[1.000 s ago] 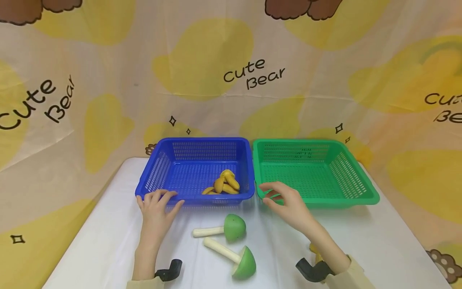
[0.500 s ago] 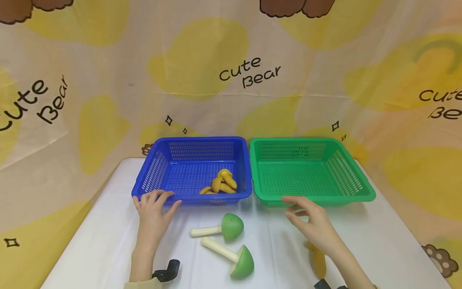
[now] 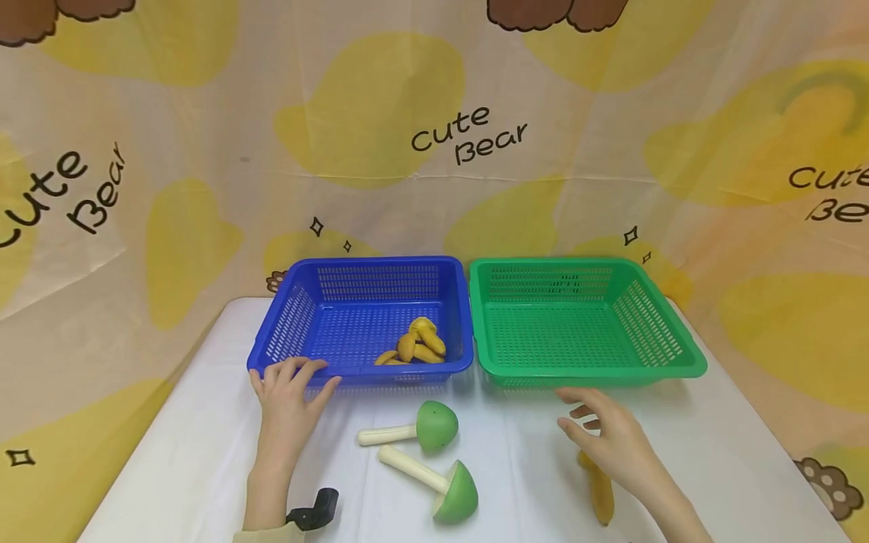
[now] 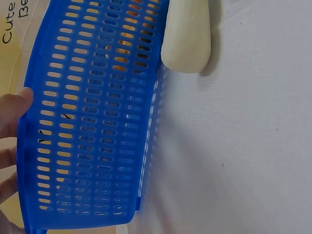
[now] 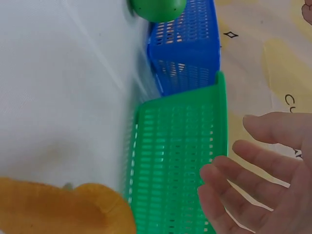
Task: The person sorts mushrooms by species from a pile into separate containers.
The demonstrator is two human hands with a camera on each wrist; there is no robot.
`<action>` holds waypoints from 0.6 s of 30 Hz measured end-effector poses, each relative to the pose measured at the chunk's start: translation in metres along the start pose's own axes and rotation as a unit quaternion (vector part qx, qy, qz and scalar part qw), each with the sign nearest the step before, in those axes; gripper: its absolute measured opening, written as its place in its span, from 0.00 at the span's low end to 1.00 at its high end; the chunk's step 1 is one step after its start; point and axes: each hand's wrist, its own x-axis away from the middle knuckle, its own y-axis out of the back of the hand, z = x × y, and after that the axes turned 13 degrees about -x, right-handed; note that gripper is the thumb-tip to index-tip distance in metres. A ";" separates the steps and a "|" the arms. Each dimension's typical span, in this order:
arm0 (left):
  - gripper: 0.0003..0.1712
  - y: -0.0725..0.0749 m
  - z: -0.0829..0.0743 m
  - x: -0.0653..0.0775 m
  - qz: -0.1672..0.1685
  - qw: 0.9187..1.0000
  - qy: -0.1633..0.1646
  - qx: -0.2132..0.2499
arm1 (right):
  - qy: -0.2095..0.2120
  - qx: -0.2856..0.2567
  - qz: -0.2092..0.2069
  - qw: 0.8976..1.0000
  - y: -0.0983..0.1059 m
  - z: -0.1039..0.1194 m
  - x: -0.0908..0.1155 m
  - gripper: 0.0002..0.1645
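Observation:
My left hand [image 3: 288, 400] holds the front rim of the blue basket [image 3: 414, 371], fingers over the edge and thumb on the near side. Several yellow toy mushrooms [image 3: 426, 339] lie inside that basket at its front right. My right hand [image 3: 614, 437] hovers with loosely bent, parted fingers and nothing in them. Below it, another yellow mushroom [image 3: 601, 494] lies on the table, partly hidden by the hand; it shows large in the right wrist view. Two green-capped toy mushrooms [image 3: 437, 426] with pale stems lie on the table between the hands.
A green basket [image 3: 591, 373] stands beside the blue one, its bare perforated floor visible. Both stand at the back of a table with a white cloth [image 3: 516, 483]. Behind them hangs a printed curtain [image 3: 380, 98].
My right hand has drawn back from the green basket's left front corner, toward the right and nearer me, uncovering more of the yellow mushroom. The left hand keeps its hold on the rim.

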 end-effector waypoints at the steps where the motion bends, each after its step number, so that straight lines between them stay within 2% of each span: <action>1: 0.17 0.000 0.000 0.000 -0.001 1.000 -0.001 0.000 | -0.004 0.003 0.000 1.000 0.000 -0.002 0.001 0.22; 5: 0.17 -0.001 0.000 -0.001 -0.007 1.000 -0.005 -0.001 | -0.032 0.022 0.001 0.999 0.002 -0.006 0.005 0.24; 9: 0.17 0.000 -0.001 -0.001 -0.015 1.000 -0.010 0.001 | -0.060 0.085 0.002 0.995 0.004 -0.012 0.011 0.26; 13: 0.17 0.000 -0.001 0.000 -0.017 1.000 -0.009 0.001 | -0.065 0.138 0.000 0.988 0.004 -0.018 0.017 0.29; 18: 0.17 -0.002 0.001 0.001 -0.008 1.000 -0.003 0.000 | -0.105 0.138 0.017 0.985 0.005 -0.024 0.023 0.33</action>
